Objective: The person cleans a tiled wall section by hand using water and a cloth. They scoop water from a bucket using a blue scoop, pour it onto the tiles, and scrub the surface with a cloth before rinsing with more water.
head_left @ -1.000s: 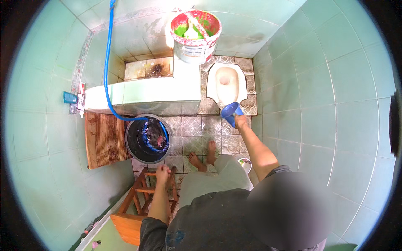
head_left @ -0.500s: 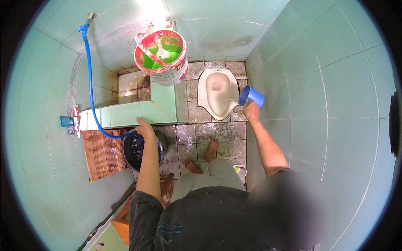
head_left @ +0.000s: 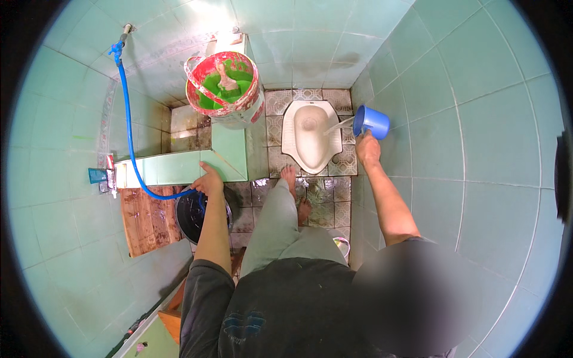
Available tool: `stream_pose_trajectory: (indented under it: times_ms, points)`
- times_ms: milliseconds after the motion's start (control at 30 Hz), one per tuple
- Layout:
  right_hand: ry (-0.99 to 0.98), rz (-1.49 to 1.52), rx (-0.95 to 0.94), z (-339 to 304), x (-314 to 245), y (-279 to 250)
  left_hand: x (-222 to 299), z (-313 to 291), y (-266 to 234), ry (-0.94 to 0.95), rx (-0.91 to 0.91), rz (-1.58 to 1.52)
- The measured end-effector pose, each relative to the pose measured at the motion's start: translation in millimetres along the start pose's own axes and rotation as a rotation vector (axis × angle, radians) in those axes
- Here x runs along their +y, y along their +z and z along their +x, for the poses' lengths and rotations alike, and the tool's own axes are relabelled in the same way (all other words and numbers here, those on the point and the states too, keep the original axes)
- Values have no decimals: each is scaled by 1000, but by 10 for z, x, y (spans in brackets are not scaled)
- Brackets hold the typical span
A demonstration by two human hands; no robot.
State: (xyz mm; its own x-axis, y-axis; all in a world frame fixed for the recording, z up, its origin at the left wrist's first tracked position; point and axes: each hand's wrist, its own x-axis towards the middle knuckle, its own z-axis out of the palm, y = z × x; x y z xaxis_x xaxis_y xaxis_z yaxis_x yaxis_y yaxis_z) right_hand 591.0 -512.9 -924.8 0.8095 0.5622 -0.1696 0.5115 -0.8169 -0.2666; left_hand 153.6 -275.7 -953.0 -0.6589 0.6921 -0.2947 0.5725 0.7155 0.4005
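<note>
My right hand (head_left: 368, 146) grips the handle of a blue plastic dipper (head_left: 373, 123) on the right, beside the tiled wall. From the tilted dipper a stream of water runs left into a cream squat toilet (head_left: 310, 140). At the left, my left hand (head_left: 208, 180) has its lower fingers closed around a blue hose (head_left: 132, 149) above a black bucket (head_left: 184, 222). Its index finger stretches along the edge of the green tiled ledge (head_left: 179, 167). Past the hand, the hose end hangs into the bucket. My forearm hides the bucket's right part.
A red-smeared bucket (head_left: 242, 113) with green inside and a brush (head_left: 225, 77) stands on the ledge. A blue tap (head_left: 117, 51) feeds the hose. Wooden slats (head_left: 149, 221) lie left of the black bucket. The tiled floor (head_left: 322, 192) is wet around my bare feet.
My right hand and the dipper have moved slightly right, and a clear stream now shows. One foot has stepped forward, to the toilet's near left edge. My left hand's index finger has straightened.
</note>
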Motion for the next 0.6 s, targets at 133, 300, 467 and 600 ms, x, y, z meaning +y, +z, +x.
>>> stream_pose_trajectory:
  times_ms: [133,300,467,600]
  points:
    - [30,15,28,-106,50,-125,55,-93,-54,17,-63,-21]
    - [37,79,7,-265,117,-245,59,-157,-142,32,-142,-43]
    - [36,144,3,-480,120,-287,31,-78,-43,46,-60,22]
    - [49,173,-64,-564,145,-258,-63,-9,-21,104,-36,-2]
